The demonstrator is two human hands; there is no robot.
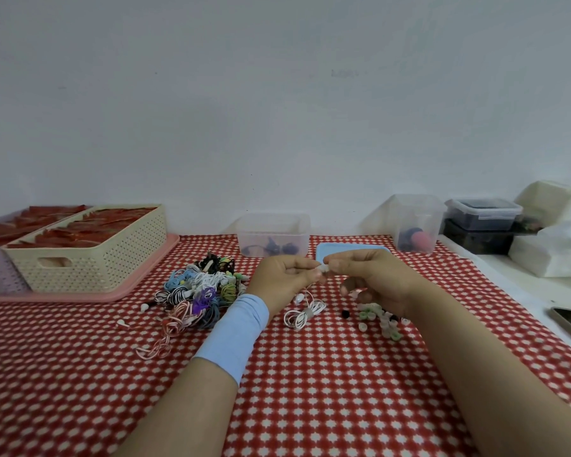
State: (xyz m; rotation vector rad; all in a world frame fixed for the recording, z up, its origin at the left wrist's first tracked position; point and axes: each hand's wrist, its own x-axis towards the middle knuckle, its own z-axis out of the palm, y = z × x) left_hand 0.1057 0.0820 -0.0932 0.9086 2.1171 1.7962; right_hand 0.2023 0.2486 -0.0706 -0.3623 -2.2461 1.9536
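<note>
White and thin, a wired earphone cable point(305, 311) lies wound in a small coil on the red-and-white checked bench point(310, 390), just below the fingers point(302, 266). Its small white plastic earbud point(323, 268) is raised off the cloth. It is pinched between the fingertips of the left hand point(281, 280) and the right hand point(376, 278), which meet tip to tip. The right hand's lower fingers curl loosely and hold nothing.

Under the right fingers lies a scatter of small white, green and black silicone ear tips point(381, 318). Left of the fingers is a heap of coiled multicoloured earphones point(198, 291). Beyond the fingers sit a pale blue plastic lid point(353, 250) and a clear plastic tub point(272, 235). A light blue band point(234, 328) wraps the left wrist.
</note>
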